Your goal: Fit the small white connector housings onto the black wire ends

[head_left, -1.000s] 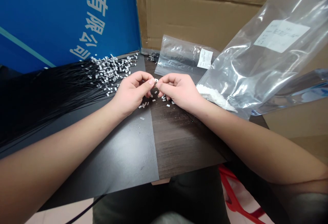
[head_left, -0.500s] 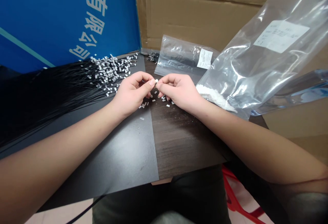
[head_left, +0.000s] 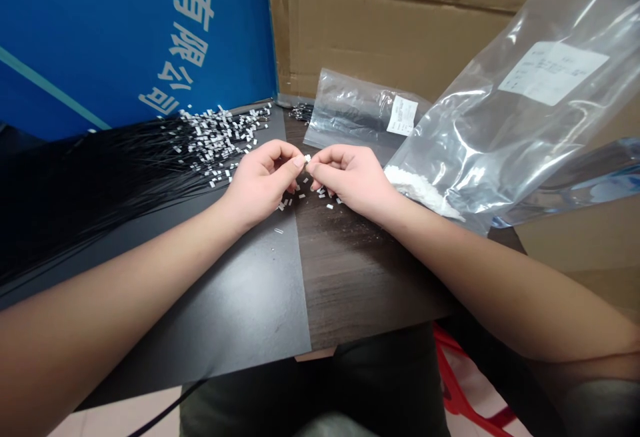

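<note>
Left hand (head_left: 263, 183) and right hand (head_left: 353, 180) together, tips meeting at a tiny white tab (head_left: 307, 157), midway between the 2; long axis too small to read; gripping hand unclear.

The fingertips (head_left: 299, 162) have eased apart slightly, showing more of the small white piece (head_left: 307, 157).

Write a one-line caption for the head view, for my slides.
Left hand and right hand meet at a small white piece, beside a fan of black wires.
</note>
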